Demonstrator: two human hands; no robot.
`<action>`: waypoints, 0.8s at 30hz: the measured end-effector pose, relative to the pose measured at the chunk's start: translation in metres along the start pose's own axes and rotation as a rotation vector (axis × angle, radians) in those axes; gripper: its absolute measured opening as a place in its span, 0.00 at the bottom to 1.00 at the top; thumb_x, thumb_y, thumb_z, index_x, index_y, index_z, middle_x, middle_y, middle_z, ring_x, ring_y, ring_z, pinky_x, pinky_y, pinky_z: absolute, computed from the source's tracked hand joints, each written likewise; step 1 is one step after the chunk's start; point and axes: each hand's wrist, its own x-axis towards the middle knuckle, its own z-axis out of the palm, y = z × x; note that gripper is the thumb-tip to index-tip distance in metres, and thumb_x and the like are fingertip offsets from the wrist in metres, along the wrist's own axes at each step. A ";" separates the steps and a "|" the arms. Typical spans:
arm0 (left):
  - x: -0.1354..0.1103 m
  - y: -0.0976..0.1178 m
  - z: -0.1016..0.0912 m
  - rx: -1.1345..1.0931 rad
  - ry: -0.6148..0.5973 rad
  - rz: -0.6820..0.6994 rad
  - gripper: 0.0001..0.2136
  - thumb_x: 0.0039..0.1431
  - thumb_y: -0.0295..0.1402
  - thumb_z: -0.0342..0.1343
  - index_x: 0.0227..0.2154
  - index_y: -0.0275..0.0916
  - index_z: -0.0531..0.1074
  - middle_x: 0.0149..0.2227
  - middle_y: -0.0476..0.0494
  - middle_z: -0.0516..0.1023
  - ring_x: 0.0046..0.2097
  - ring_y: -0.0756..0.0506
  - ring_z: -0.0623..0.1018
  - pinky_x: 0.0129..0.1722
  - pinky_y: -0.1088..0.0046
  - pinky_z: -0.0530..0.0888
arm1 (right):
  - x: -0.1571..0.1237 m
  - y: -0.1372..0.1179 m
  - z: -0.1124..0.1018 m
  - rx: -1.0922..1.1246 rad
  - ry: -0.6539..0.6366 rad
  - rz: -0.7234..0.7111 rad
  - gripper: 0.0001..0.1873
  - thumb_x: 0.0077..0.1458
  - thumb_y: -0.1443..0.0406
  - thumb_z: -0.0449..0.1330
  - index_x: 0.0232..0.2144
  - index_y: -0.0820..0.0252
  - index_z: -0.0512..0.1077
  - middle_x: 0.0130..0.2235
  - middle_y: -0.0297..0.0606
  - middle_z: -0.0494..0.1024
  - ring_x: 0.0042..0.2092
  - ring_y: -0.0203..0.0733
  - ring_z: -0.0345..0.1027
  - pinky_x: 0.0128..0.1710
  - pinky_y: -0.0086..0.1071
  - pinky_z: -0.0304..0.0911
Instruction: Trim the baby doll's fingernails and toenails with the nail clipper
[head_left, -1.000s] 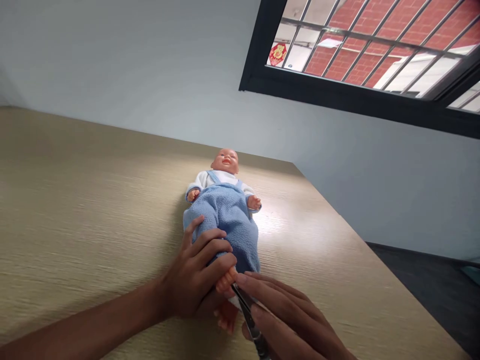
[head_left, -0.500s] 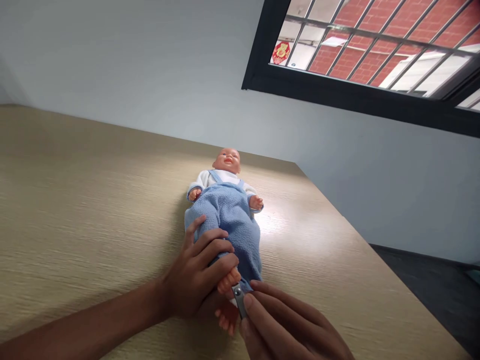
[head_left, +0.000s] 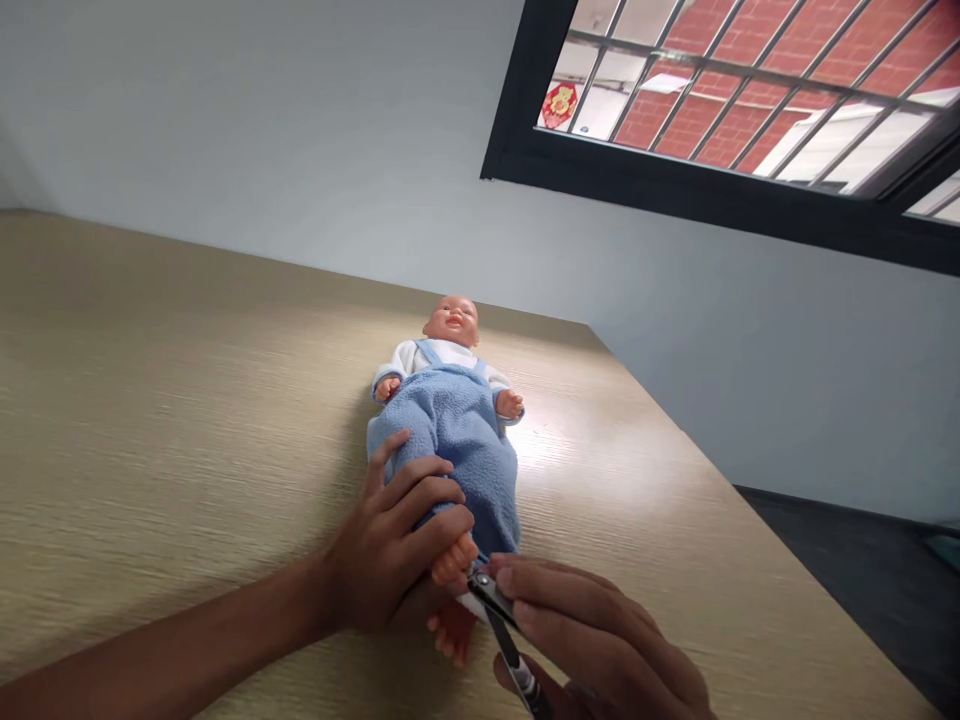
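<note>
A baby doll (head_left: 465, 430) in blue overalls and a white top lies on its back, head toward the wall. My left hand (head_left: 397, 540) is closed around one of its legs, just above the bare foot (head_left: 453, 560). In my right hand (head_left: 600, 630) is a metal nail clipper (head_left: 491, 597), its lever spread apart from the body. The clipper's tip is at the toes of the held foot; whether it touches them I cannot tell. The doll's other foot (head_left: 451, 634) shows below, partly in shadow.
The doll rests on a light wood-grain table (head_left: 187, 400), whose right edge slants down toward the lower right corner. Behind it stands a pale wall (head_left: 262, 130) with a dark-framed, barred window (head_left: 675, 175). Dark floor (head_left: 840, 570) shows beyond the table's edge.
My right hand has turned, and the nail clipper's lever now stands apart from its body. My left hand keeps its hold on the doll's leg.
</note>
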 end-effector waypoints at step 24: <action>0.001 0.002 -0.001 0.014 0.010 -0.011 0.15 0.71 0.35 0.41 0.41 0.36 0.72 0.40 0.39 0.78 0.53 0.38 0.73 0.67 0.46 0.49 | 0.024 -0.010 0.007 -0.234 0.000 -0.166 0.07 0.61 0.72 0.60 0.40 0.63 0.78 0.35 0.35 0.85 0.39 0.39 0.82 0.50 0.25 0.74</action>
